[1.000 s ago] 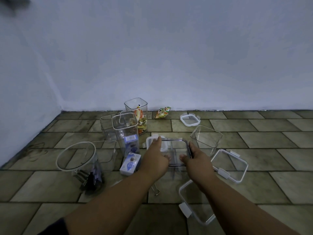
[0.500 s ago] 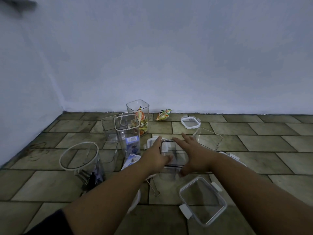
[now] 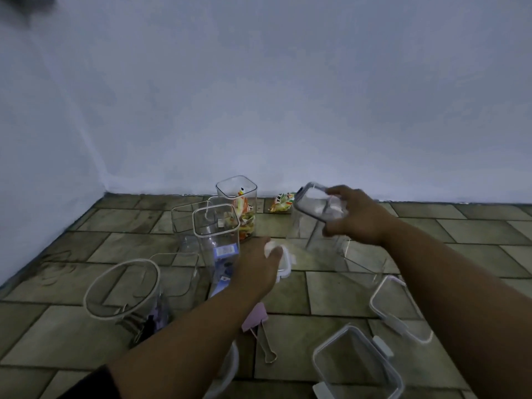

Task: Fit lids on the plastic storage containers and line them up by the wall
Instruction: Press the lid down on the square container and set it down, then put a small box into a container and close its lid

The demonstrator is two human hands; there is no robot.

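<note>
My right hand (image 3: 357, 216) grips a clear container (image 3: 318, 205), tilted and lifted above the tiled floor (image 3: 331, 292) near the wall (image 3: 288, 96). My left hand (image 3: 257, 267) closes on a white-rimmed lid (image 3: 283, 262) low beside the tall open containers (image 3: 216, 226). More lids (image 3: 400, 308) lie at right.

You are on the floor in the corner of a plain room, most likely in a home. Two bare painted walls (image 3: 288, 96) meet at the left, and the floor (image 3: 359, 289) is laid in worn, mottled brown tiles. Household odds and ends sit straight on it: clear plastic storage containers (image 3: 216, 226), loose lids (image 3: 400, 306), a snack packet (image 3: 282, 203) by the wall and a pink binder clip (image 3: 256, 318). The light is dim.
</note>
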